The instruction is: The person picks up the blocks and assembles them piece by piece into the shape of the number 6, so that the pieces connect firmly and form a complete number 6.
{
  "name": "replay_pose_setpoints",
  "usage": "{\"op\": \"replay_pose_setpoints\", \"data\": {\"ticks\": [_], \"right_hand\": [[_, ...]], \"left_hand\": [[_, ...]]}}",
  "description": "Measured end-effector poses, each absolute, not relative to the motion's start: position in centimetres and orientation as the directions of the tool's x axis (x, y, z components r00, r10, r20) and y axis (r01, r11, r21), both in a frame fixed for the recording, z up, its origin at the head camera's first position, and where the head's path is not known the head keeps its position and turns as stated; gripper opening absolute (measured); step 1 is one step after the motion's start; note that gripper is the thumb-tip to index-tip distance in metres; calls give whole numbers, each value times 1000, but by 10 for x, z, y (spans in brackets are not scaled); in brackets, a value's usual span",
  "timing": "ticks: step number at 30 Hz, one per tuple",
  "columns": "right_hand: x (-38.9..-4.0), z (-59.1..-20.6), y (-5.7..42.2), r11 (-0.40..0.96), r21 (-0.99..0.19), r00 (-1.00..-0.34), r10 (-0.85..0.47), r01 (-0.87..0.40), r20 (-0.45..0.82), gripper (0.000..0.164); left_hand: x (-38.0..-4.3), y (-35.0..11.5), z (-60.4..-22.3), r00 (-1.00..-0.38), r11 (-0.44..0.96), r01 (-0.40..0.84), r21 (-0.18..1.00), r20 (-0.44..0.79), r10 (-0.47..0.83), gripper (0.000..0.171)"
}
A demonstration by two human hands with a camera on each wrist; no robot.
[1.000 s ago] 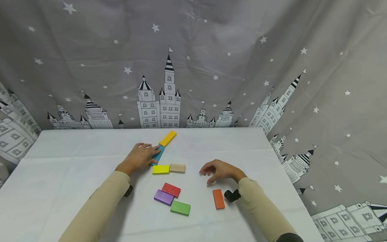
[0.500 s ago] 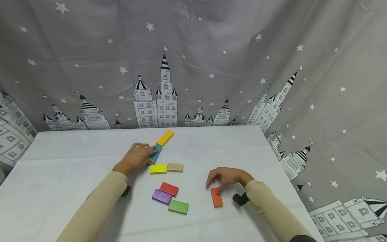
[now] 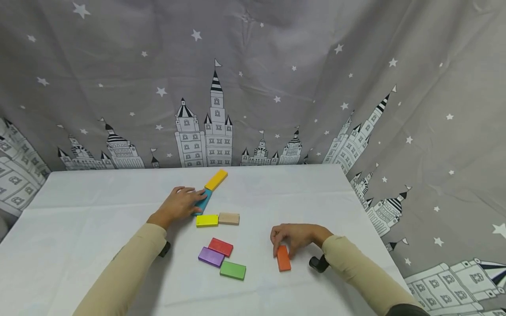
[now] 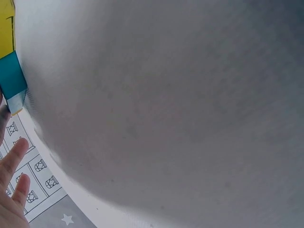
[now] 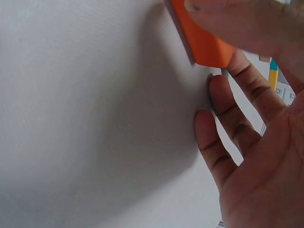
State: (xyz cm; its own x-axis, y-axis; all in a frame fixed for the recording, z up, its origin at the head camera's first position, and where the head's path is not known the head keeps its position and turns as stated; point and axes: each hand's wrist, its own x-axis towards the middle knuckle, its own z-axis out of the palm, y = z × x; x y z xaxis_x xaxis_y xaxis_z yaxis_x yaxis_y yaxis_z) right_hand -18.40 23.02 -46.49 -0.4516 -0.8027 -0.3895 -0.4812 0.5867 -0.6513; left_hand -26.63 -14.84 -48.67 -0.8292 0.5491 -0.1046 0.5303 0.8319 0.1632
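Note:
In the head view, my left hand point(image 3: 178, 206) holds the blue block point(image 3: 203, 203) between thumb and fingers. That block lies flat, its far end against an amber-yellow block point(image 3: 216, 180). The left wrist view catches a bit of the teal-blue block point(image 4: 13, 76) at its left edge, with two other fingers stretched out below. On the right, my right hand point(image 3: 298, 237) pinches the far end of an orange block point(image 3: 283, 259), thumb on one side and fingers on the other. Close up, the thumb lies over the orange block point(image 5: 202, 42) in the right wrist view.
A bright yellow block point(image 3: 207, 220) and a wooden block point(image 3: 229, 218) lie end to end near the left hand. Closer in, red point(image 3: 221, 247), purple point(image 3: 211, 257) and green point(image 3: 233, 270) blocks touch in a staggered row. A grey castle-print curtain point(image 3: 269, 52) hangs behind the white table point(image 3: 99, 193).
My right hand has come nearer and slightly right, from above the table to the orange block, and now grips it. The left hand stays on the blue block. The head view shifted slightly.

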Motion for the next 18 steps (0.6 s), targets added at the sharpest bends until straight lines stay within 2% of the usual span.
{"op": "replay_pose_setpoints", "data": {"ticks": [7, 18], "right_hand": [[-185, -467, 227, 548, -649, -454, -828, -527, -330, 35], [-187, -473, 220, 556, -654, -511, -810, -512, -289, 33]], "left_hand": [[-266, -150, -488, -827, 829, 538, 151, -97, 554, 58], [-265, -150, -487, -826, 827, 539, 160, -92, 556, 58]]}}
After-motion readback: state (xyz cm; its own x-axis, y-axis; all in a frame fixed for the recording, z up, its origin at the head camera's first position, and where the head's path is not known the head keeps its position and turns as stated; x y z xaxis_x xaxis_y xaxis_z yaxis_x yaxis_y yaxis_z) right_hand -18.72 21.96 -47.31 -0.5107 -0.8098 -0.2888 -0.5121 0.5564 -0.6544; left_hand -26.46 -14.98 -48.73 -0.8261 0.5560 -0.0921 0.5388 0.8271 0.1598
